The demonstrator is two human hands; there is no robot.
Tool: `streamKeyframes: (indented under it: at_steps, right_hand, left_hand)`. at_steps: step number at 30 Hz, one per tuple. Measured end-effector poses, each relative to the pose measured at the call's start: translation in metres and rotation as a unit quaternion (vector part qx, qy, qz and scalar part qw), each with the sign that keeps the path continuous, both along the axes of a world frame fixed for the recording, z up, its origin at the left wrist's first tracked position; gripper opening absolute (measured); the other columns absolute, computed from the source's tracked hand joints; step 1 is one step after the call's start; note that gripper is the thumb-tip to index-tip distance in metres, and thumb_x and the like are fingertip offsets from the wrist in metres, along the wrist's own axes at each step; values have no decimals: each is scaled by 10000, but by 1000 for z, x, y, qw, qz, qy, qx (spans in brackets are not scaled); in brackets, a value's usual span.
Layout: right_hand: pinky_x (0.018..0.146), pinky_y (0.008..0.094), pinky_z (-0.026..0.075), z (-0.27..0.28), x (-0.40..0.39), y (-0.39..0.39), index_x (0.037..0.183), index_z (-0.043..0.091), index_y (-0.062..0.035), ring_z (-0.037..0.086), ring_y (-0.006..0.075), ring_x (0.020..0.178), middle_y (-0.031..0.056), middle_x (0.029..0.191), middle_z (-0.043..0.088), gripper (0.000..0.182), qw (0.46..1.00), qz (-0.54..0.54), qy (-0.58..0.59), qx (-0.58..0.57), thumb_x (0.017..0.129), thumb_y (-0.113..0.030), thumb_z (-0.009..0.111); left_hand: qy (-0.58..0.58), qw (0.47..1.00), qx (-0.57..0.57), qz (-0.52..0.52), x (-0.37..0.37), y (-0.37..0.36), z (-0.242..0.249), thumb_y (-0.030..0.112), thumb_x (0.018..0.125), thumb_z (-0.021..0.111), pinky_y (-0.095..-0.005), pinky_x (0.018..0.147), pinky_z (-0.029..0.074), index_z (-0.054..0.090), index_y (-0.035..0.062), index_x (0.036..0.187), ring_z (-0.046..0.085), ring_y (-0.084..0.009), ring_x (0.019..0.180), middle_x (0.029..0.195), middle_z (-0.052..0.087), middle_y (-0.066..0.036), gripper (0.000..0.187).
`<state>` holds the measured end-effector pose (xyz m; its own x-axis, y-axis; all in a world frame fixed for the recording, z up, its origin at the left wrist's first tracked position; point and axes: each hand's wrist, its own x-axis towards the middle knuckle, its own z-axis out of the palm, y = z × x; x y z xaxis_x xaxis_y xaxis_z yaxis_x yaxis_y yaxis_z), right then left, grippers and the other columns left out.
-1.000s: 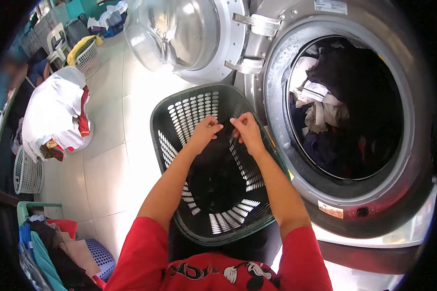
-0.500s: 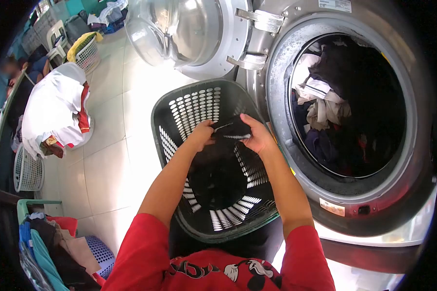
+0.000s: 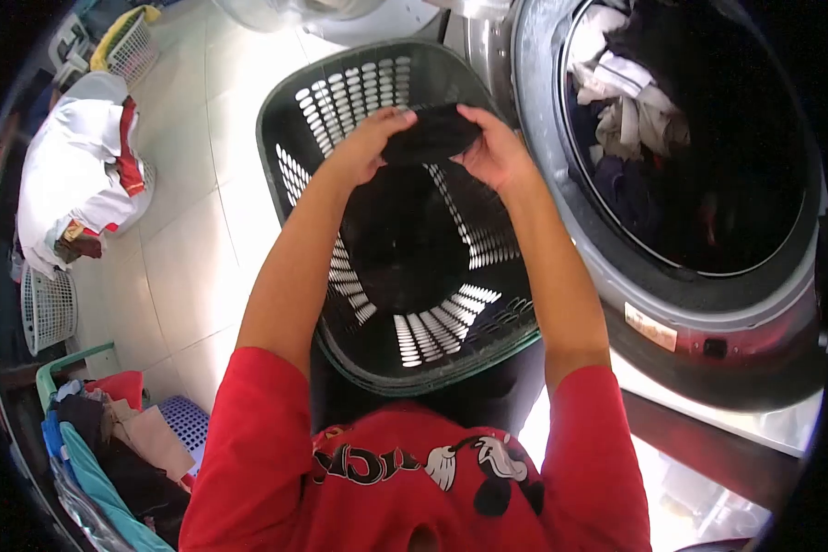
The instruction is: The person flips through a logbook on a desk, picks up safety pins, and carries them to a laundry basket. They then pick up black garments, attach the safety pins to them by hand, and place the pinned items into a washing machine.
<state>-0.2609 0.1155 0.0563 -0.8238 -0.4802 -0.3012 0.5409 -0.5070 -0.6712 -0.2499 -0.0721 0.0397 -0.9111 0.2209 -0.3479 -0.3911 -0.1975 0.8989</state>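
Observation:
A small piece of black cloth (image 3: pixel 434 134) is stretched between my two hands, over the far part of a dark laundry basket (image 3: pixel 290 230). My left hand (image 3: pixel 370 145) pinches its left end between thumb and fingers. The right end is gripped by my right hand (image 3: pixel 495 152) in the same way. The basket has slotted sides, and its inside is dark. Just to the right stands a front-loading washing machine (image 3: pixel 547 175) with white, beige and dark clothes (image 3: pixel 630 120) inside its drum.
The machine's round door (image 3: pixel 340 9) hangs open at the top. On the left, a white basket (image 3: pixel 51 308) stands near a pile of white laundry (image 3: pixel 69 175). Mixed clothes (image 3: pixel 129 451) fill the lower left beside a purple basket (image 3: pixel 184 425). Pale floor tiles (image 3: pixel 184 267) lie between.
My view has tilted down, so the basket and machine sit higher. The black cloth, folded with a light edge showing before, is now spread flat between both hands.

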Motion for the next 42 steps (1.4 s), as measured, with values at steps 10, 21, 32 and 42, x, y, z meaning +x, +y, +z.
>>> streamKeyframes:
  at_steps: [10,21,32,42]
  right_hand:
    - [811,349,424,-18,2,-6,1016,533,-78,551,181,904,46,993,575,238,973,12,23,231,806,-191,549]
    - [702,321,477,-10,4,-16,1011,497,-2,542,200,814,133,944,539,328,873,-3,201,445,721,-148,540]
    - [767,360,426,-23,-2,-14,961,490,-56,497,200,852,67,895,514,316,995,-76,52,27,654,11,449]
    - [744,288,432,8,18,-27,1038,521,26,558,204,842,134,954,583,471,849,24,253,463,686,-258,654]
  left_hand:
    - [99,983,-155,-28,1,-6,-7,233,714,653,-291,694,440,499,6,1038,550,-185,784,914,581,-93,425]
    - [-87,979,156,96,9,1,21,116,814,428,-368,814,437,489,33,1059,543,-217,917,1006,553,-101,266]
    - [29,967,-241,77,2,15,1,169,798,499,-335,708,439,434,11,1131,545,-197,824,945,570,-113,375]
    - [-104,968,210,90,-1,-1,-4,101,799,428,-368,718,483,501,21,989,571,-228,784,881,584,-104,219]
